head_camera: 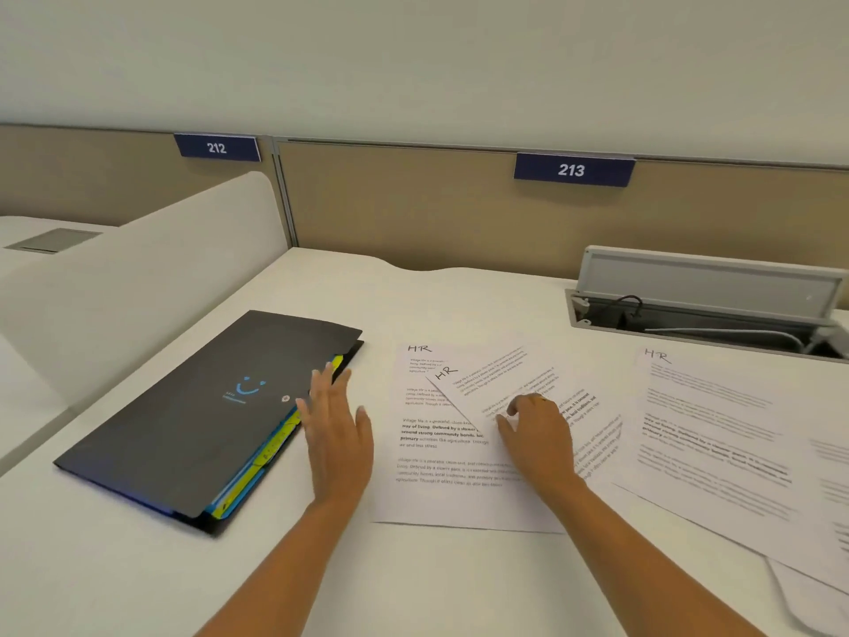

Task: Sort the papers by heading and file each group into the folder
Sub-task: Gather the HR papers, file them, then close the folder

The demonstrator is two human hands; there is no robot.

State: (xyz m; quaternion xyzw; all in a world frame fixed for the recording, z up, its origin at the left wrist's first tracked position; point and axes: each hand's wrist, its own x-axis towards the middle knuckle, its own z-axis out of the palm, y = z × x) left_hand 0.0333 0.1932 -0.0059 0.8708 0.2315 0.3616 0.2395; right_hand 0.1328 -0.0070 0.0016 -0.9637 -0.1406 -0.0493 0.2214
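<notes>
A black folder (202, 406) with yellow and blue divider tabs lies closed on the white desk at the left. Two printed sheets headed "HR" overlap in the middle: a straight lower sheet (436, 480) and a tilted upper sheet (505, 374). A third "HR" sheet (716, 434) lies to the right, over more paper. My left hand (335, 429) hovers flat with fingers spread at the folder's right edge, holding nothing. My right hand (537, 429) rests on the tilted sheet with fingers curled, fingertips pressing the paper.
An open cable tray with a raised grey lid (707, 287) and wires sits at the back right. A beige partition (413, 204) with signs 212 and 213 closes the back. A white divider panel (138, 278) stands left of the folder.
</notes>
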